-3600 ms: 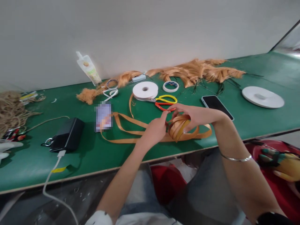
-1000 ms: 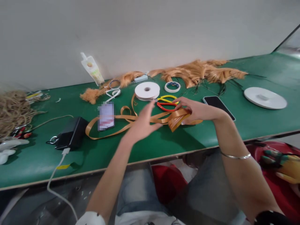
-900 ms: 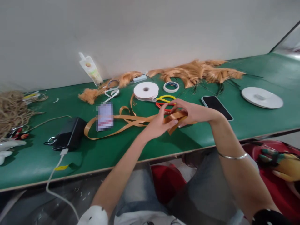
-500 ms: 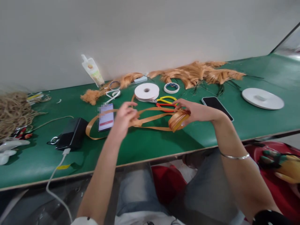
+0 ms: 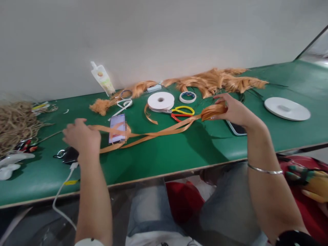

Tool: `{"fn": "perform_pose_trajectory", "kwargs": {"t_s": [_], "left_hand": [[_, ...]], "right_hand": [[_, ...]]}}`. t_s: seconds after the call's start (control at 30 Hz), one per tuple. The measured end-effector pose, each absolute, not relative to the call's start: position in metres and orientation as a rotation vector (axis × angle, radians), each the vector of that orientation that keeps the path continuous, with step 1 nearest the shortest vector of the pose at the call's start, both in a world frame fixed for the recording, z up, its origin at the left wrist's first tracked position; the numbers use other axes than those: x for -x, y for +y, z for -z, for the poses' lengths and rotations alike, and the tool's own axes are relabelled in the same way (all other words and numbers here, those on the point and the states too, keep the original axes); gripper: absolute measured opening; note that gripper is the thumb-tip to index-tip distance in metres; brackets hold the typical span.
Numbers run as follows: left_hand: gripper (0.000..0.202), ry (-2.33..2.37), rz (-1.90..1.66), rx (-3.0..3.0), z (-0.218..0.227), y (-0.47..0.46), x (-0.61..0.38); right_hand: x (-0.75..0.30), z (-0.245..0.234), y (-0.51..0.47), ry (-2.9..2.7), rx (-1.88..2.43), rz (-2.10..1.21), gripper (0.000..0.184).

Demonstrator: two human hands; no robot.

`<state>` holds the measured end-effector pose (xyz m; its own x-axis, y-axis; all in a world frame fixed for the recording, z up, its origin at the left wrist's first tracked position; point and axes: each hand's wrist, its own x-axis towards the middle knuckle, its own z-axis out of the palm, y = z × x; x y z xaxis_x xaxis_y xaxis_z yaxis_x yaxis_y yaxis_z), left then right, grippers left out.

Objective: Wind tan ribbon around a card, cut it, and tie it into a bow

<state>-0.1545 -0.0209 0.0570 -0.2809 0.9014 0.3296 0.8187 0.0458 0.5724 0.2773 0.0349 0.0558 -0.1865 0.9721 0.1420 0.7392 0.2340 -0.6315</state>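
Long strips of orange-brown ribbon (image 5: 156, 133) stretch across the green table between my two hands, above a lit phone (image 5: 118, 129). Folded loops of the same ribbon are bunched in my right hand (image 5: 232, 111), its thumb and fingers closed round them. At the left, my left hand (image 5: 84, 136) is closed at the ribbon's other end, over the black box; its fingertips are partly hidden by the back of the hand. Scissors (image 5: 182, 113) with yellow and red handles lie behind the ribbon. A white spool (image 5: 161, 100) beside them has a short ribbon tail hanging off.
Orange fibre bundles (image 5: 210, 82) lie along the wall. A tape roll (image 5: 188, 97), a white disc (image 5: 287, 108) and a second phone (image 5: 235, 128) rest on the table. Tangled cord (image 5: 15, 123) and a black box (image 5: 69, 155) with a white cable are at the left.
My left hand has moved far left, and my right hand has moved right and slightly away with the bunched loops. The ribbon between them is now drawn out longer.
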Motion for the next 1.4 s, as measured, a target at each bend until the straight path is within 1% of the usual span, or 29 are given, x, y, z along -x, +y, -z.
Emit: {"fn": "perform_pose_trajectory", "kwargs": {"t_s": [0.1,0.17,0.27,0.3,0.33,0.47,0.53,0.6,0.67,0.73,0.77,0.83,0.9,0.97,1.03,1.13,1.17,1.3,1.4], "left_hand": [[0.031,2.154,-1.017,-1.860,-0.049,-0.019,0.109],[0.039,1.951,-0.907,-1.959,-0.043,-0.022,0.069],[0.068,1.463,-0.821,-2.031,-0.035,-0.028,0.011],[0.074,1.414,-0.846,-2.029,-0.032,-0.029,-0.004],[0.074,1.415,-0.874,-2.043,-0.029,-0.030,-0.016],[0.054,1.532,-1.004,-2.084,-0.022,-0.029,-0.026],[0.048,1.571,-1.079,-2.105,-0.023,-0.032,-0.013],[0.043,1.619,-1.048,-2.092,-0.026,-0.038,0.006],[0.045,1.603,-0.838,-2.102,-0.031,-0.045,0.023],[0.057,1.556,-0.615,-2.130,-0.034,-0.049,0.034],[0.060,1.554,-0.587,-2.130,-0.036,-0.050,0.036],[0.058,1.572,-0.731,-2.062,-0.038,-0.048,0.033],[0.043,1.516,-0.981,-1.907,-0.038,-0.042,0.022],[0.032,1.363,-1.131,-1.760,-0.037,-0.036,0.009],[0.034,1.231,-1.175,-1.688,-0.034,-0.032,-0.003],[0.045,1.113,-1.163,-1.585,-0.032,-0.030,-0.016],[0.046,1.075,-1.157,-1.535,-0.031,-0.030,-0.019],[0.035,1.025,-1.207,-1.366,-0.031,-0.029,-0.022],[0.031,1.059,-1.291,-1.310,-0.032,-0.028,-0.022]], "right_hand": [[-0.261,-0.060,0.029,-2.005,1.429,-0.736,0.069],[-0.244,-0.064,0.023,-2.042,1.342,-0.800,0.071],[-0.222,-0.065,0.015,-2.056,1.240,-0.851,0.071],[-0.217,-0.064,0.014,-2.054,1.205,-0.871,0.072],[-0.214,-0.063,0.013,-2.055,1.172,-0.887,0.073],[-0.213,-0.056,0.016,-2.051,1.146,-0.906,0.074],[-0.219,-0.054,0.019,-2.017,1.208,-0.888,0.073],[-0.224,-0.054,0.022,-1.980,1.265,-0.889,0.071],[-0.227,-0.057,0.022,-1.945,1.256,-0.908,0.067],[-0.226,-0.062,0.020,-1.896,1.188,-0.962,0.064],[-0.225,-0.064,0.018,-1.868,1.147,-1.002,0.062],[-0.222,-0.067,0.015,-1.835,1.085,-1.100,0.059],[-0.219,-0.068,0.013,-1.836,1.051,-1.146,0.055],[-0.218,-0.067,0.013,-1.846,1.035,-1.123,0.053],[-0.218,-0.064,0.014,-1.833,1.020,-1.104,0.051],[-0.217,-0.062,0.015,-1.818,1.006,-1.147,0.047],[-0.216,-0.062,0.015,-1.823,1.005,-1.155,0.045],[-0.214,-0.060,0.016,-1.870,1.014,-1.105,0.041],[-0.213,-0.059,0.017,-1.946,0.993,-1.034,0.041]]}}
